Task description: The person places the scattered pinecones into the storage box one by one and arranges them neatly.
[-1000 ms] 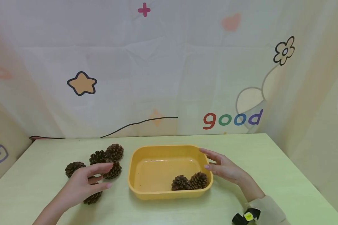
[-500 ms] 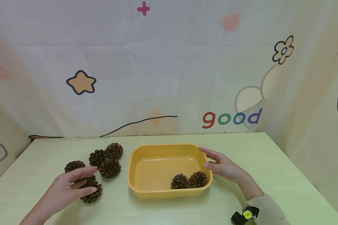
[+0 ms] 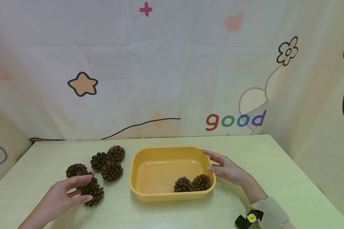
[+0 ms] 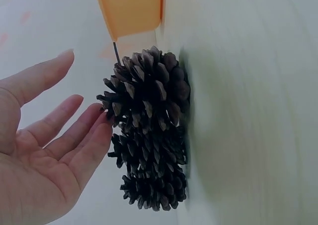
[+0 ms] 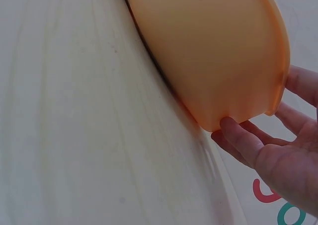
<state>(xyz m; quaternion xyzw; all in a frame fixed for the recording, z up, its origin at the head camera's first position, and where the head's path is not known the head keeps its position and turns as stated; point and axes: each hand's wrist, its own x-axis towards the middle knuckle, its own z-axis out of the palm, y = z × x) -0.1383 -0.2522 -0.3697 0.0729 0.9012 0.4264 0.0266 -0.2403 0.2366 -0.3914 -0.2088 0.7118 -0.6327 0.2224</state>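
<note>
My left hand (image 3: 58, 195) hovers with loosely bent fingers beside a front pine cone (image 3: 94, 195) on the left of the table. In the left wrist view the fingertips (image 4: 102, 128) lie close to the cones, and I cannot tell whether they touch; nothing is between thumb and fingers. A second pine cone (image 3: 89, 184) sits just behind, partly hidden by the fingers. My right hand (image 3: 227, 170) rests against the right end of a yellow plastic basin (image 3: 172, 197), fingers extended at its rim and outer wall. Two pine cones (image 3: 201, 182) lie in the basin's front right corner.
Behind the left hand stand more pine cones (image 3: 112, 171), some touching each other, left of the basin. A pale table (image 3: 246, 149) carries everything. A printed curtain (image 3: 172, 79) hangs at its back edge. A black wrist device (image 3: 249, 218) is on the right forearm.
My left hand has drawn back left and slightly downward, uncovering the middle pine cones and coming beside the front one. The right hand and the basin stay in place.
</note>
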